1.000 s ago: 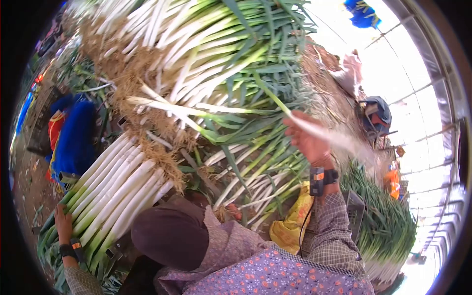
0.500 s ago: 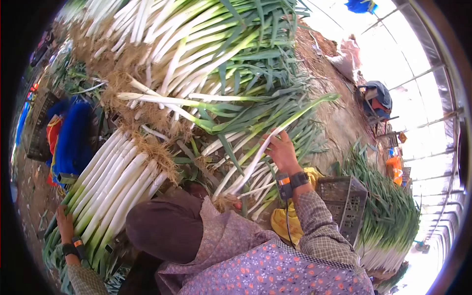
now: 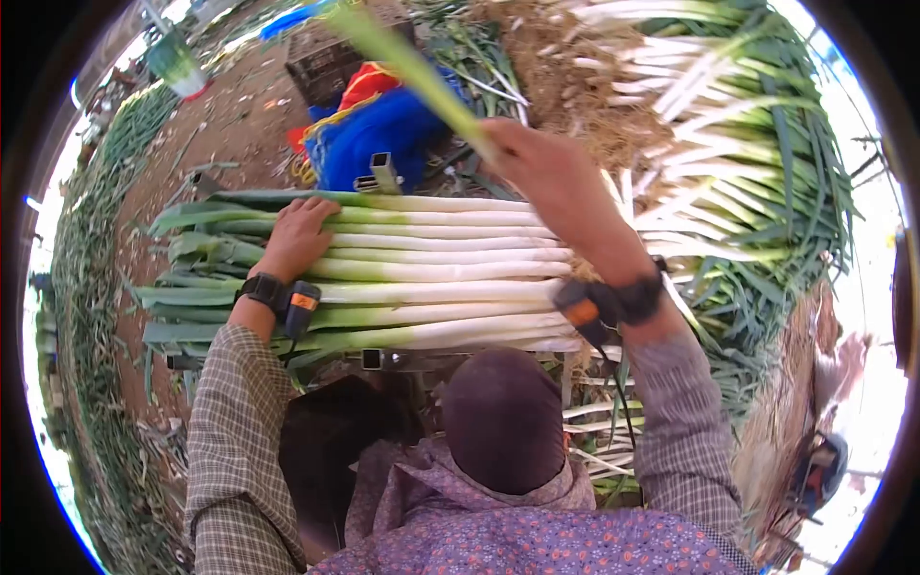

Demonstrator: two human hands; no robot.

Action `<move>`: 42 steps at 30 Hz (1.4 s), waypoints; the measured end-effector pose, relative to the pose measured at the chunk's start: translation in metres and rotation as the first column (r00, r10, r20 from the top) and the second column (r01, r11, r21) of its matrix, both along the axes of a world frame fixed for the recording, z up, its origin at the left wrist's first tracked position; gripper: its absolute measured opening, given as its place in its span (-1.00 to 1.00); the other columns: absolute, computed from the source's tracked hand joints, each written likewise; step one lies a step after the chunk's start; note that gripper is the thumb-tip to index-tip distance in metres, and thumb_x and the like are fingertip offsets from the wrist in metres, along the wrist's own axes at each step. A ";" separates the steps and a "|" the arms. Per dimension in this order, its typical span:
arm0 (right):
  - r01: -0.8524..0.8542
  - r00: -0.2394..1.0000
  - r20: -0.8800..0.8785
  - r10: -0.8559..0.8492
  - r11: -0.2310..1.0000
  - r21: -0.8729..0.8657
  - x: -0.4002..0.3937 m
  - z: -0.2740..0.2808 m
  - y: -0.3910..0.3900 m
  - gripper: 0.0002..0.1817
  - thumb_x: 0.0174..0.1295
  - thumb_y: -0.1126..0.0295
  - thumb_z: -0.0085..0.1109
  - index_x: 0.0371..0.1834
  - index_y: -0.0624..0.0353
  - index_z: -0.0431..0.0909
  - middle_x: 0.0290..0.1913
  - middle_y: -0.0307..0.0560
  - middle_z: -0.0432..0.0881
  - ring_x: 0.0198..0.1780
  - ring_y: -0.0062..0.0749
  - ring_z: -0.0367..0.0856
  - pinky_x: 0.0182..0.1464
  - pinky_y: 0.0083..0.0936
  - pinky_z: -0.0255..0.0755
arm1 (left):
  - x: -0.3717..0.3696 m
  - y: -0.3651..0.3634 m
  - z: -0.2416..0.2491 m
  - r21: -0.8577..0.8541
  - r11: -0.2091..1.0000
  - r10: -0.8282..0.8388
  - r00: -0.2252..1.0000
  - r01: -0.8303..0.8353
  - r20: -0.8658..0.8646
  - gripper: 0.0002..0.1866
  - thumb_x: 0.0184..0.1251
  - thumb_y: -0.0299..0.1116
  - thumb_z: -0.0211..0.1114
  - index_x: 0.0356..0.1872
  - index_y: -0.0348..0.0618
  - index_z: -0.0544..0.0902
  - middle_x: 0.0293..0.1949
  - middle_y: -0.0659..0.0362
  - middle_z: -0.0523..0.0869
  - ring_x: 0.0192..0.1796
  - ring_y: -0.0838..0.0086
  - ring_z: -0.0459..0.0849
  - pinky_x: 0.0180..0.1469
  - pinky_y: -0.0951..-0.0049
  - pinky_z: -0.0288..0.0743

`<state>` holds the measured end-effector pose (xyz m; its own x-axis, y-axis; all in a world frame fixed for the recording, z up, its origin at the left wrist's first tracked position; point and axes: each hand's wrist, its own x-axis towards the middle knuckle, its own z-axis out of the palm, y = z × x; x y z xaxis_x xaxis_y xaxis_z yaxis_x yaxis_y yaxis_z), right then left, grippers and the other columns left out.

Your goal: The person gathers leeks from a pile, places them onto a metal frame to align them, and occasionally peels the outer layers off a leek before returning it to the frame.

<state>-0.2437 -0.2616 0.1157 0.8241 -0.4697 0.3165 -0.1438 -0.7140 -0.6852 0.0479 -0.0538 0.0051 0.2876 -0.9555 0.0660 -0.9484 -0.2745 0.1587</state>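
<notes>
The right hand point(image 3: 551, 177) had its fingers closed tight around one long green leek stalk point(image 3: 412, 67) held above the flat row of white and green leeks point(image 3: 431, 273), where the left hand point(image 3: 299, 235) lay with fingers together.

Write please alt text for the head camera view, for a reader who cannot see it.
A person's right hand lifts one leek above a flat bundle of leeks, while the left hand rests on the bundle. A bigger leek pile lies to the right, a blue bag behind.
</notes>
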 end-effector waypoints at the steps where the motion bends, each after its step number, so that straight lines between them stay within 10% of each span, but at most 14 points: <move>1: -0.055 0.998 -0.005 0.056 0.978 -0.201 0.039 -0.012 -0.004 -0.77 0.30 0.38 0.06 -0.01 0.08 0.57 -0.44 0.06 0.64 -0.33 0.00 0.67 -0.31 -0.26 0.53 | -0.001 0.001 0.001 -0.010 1.000 0.000 1.000 0.000 -0.001 -0.57 0.08 -0.41 0.19 0.05 -0.10 0.57 0.04 0.10 0.59 0.17 0.15 0.48 0.26 0.16 0.29; 4: -0.127 0.988 -0.143 0.061 0.844 -0.521 0.122 -0.076 0.002 -0.75 0.31 0.42 -0.03 0.01 0.00 0.53 -0.42 0.08 0.64 -0.28 0.06 0.68 -0.28 -0.14 0.54 | -0.006 0.006 0.002 -0.078 0.997 0.003 1.000 -0.003 -0.005 -0.59 0.04 -0.44 0.20 0.02 -0.13 0.58 0.02 0.09 0.59 0.16 0.13 0.47 0.26 0.16 0.30; 10: -0.156 0.985 -0.111 0.131 0.953 -0.261 0.131 -0.135 -0.001 -0.54 0.26 0.51 0.05 0.22 -0.09 0.29 -0.36 0.05 0.64 -0.30 0.04 0.65 -0.23 -0.20 0.52 | -0.012 0.009 0.004 -0.132 0.991 0.019 1.000 -0.021 -0.021 -0.60 0.03 -0.44 0.19 -0.01 -0.13 0.56 0.00 0.08 0.59 0.14 0.12 0.47 0.27 0.18 0.31; 16: 0.045 0.989 -0.141 -0.047 0.999 -0.019 0.065 -0.128 -0.060 -0.84 0.17 0.38 0.15 -0.21 0.11 0.63 -0.27 -0.01 0.69 -0.18 -0.05 0.65 -0.08 -0.28 0.51 | -0.009 0.005 0.001 -0.070 0.990 0.122 0.992 -0.124 -0.027 -0.59 0.20 -0.21 0.26 0.06 -0.12 0.58 0.14 0.00 0.51 0.21 0.11 0.44 0.31 0.12 0.26; 28: -0.090 0.742 -0.661 -0.108 0.962 -0.257 0.006 -0.149 -0.093 -0.81 0.18 0.41 0.08 -0.23 0.17 0.65 -0.23 0.10 0.69 -0.13 0.03 0.66 -0.06 -0.15 0.52 | -0.010 0.004 -0.005 -0.037 0.988 0.152 0.984 -0.149 0.095 -0.55 0.26 -0.03 0.20 0.07 -0.06 0.59 0.24 0.01 0.50 0.33 0.10 0.38 0.39 0.13 0.15; 35: -0.072 0.803 -0.561 -0.200 0.902 -0.425 -0.004 -0.186 -0.092 -0.76 0.17 0.50 -0.04 -0.37 0.36 0.66 -0.28 0.27 0.68 -0.21 0.06 0.70 -0.15 -0.17 0.58 | 0.002 0.000 -0.006 0.059 0.984 0.167 0.986 -0.168 0.014 -0.57 0.29 -0.02 0.13 0.04 -0.07 0.57 0.07 0.07 0.61 0.18 0.16 0.51 0.26 0.13 0.26; 38: -0.108 0.866 -0.499 0.028 0.985 -0.133 -0.035 -0.149 -0.089 -0.75 0.17 0.36 0.05 -0.25 0.22 0.69 -0.25 0.14 0.71 -0.22 0.00 0.70 -0.09 -0.18 0.55 | -0.003 -0.001 -0.005 0.006 0.990 0.138 0.988 -0.139 0.063 -0.58 0.24 -0.04 0.18 0.02 -0.07 0.56 -0.01 0.08 0.60 0.14 0.14 0.49 0.23 0.13 0.27; 42: 0.327 0.944 -0.108 -0.313 0.933 0.154 -0.131 -0.129 -0.090 -0.75 0.14 0.33 0.20 -0.15 0.17 0.67 -0.25 -0.07 0.74 -0.22 -0.40 0.68 -0.12 -0.46 0.52 | -0.009 -0.002 -0.002 0.023 0.989 0.141 0.987 -0.143 0.075 -0.58 0.20 -0.12 0.21 0.04 -0.10 0.53 0.02 0.09 0.56 0.17 0.15 0.46 0.27 0.16 0.23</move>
<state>-0.3749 -0.3512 -0.0135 0.6409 -0.7529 0.1496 -0.4052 -0.4974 -0.7671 0.0386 -0.0556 0.0029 0.4158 -0.9071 0.0659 -0.9083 -0.4105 0.0806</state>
